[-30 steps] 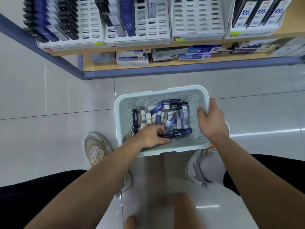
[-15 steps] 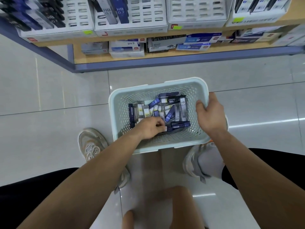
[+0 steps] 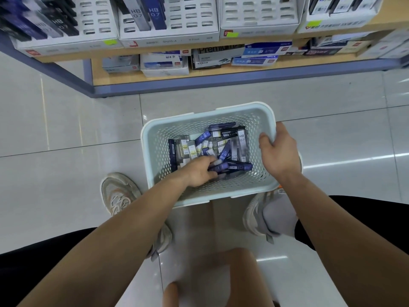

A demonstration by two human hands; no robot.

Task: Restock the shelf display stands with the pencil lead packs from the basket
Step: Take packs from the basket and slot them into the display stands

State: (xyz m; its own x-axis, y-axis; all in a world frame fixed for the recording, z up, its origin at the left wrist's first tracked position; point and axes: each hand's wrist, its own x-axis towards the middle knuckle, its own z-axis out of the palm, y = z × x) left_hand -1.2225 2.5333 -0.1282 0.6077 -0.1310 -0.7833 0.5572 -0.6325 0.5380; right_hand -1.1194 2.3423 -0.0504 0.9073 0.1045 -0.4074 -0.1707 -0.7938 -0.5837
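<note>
- The basket (image 3: 152,138) is pale mint plastic with perforated walls. It stands on the glossy tiled floor (image 3: 66,134) in front of the shelf unit (image 3: 221,79), between the person's sneakers (image 3: 117,192).
- The pencil lead packs (image 3: 234,147) lie in a loose heap on the basket's bottom. They are slim, flat cases in dark blue, black and clear grey, crossing each other at all angles.
- Several packs read "HB 07" in white, and a few near the basket's left wall carry small yellow "100" stickers.
- The left hand (image 3: 199,172) is down inside the basket by its near wall. Its fingers and thumb are curled round a dark blue pack (image 3: 223,166) at the near edge of the heap, though motion blur softens the grasp.
- The right hand (image 3: 280,151) clasps the basket's right rim, thumb inside the wall and fingers wrapped over the outside.
- On the upper shelf are white slotted display stands (image 3: 183,21). The two at the left hold more black, blue and grey HB 07 packs standing in their slots.
- Flat stationery boxes (image 3: 164,65) lie along the lower shelf board.
</note>
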